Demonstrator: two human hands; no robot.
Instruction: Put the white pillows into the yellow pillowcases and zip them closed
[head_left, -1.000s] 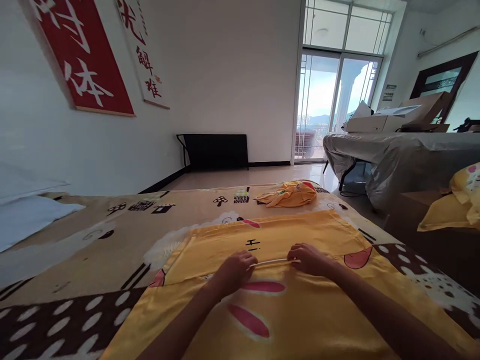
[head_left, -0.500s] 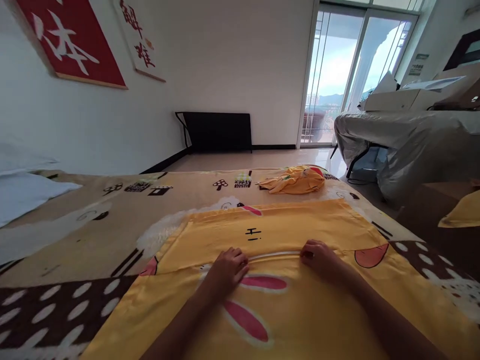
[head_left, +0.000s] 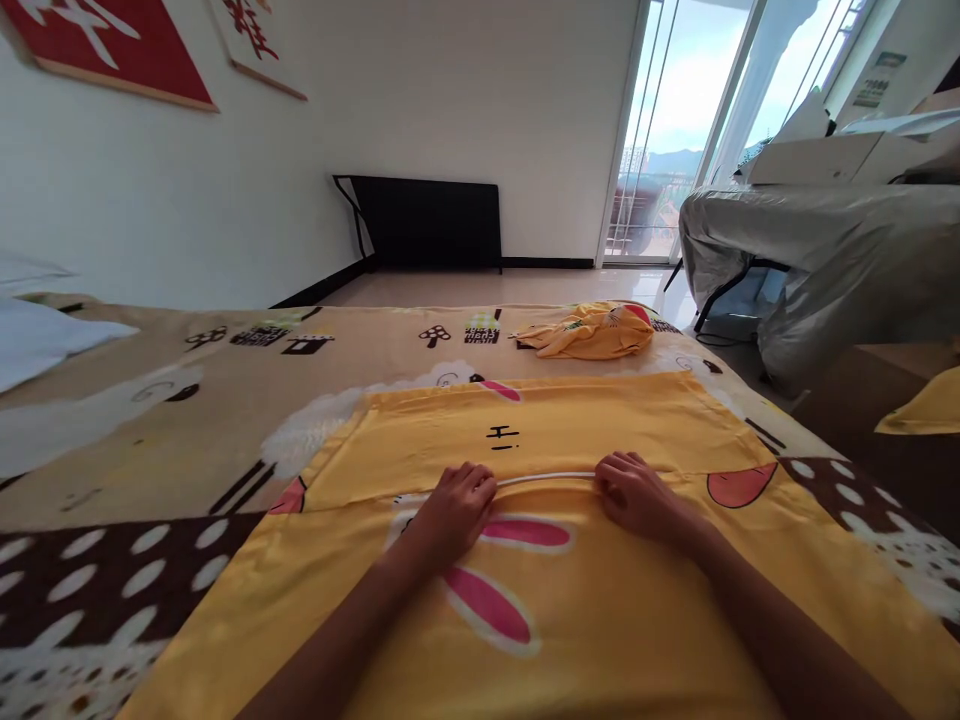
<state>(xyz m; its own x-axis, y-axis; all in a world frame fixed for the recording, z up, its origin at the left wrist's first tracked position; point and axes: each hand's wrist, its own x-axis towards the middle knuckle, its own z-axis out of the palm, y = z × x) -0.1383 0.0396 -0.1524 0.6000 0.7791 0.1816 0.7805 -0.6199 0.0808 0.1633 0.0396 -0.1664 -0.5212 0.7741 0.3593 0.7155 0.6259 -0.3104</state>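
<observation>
A large yellow cloth (head_left: 615, 610) with pink printed shapes and the letters "Hi" lies spread in front of me. Across its middle runs a seam or fold, where a thin white strip (head_left: 546, 477) shows between my hands. My left hand (head_left: 456, 512) is closed at the strip's left end, fingers pinched on the cloth edge. At the other end, my right hand (head_left: 639, 496) pinches the same edge with its fingers curled in. The fingertips of both hands are partly hidden, and whether the strip is a zipper or a trim I cannot tell.
The cloth rests on a bed with a beige and brown patterned blanket (head_left: 225, 400). A crumpled orange-yellow cloth (head_left: 592, 332) lies near the far edge. White fabric (head_left: 52, 340) is at the left. A plastic-covered table (head_left: 825, 230) with boxes stands at the right.
The view has tilted down slightly, so the scene sits higher at the wall and lower things show more. Both hands keep their hold on the cloth edge, with little movement.
</observation>
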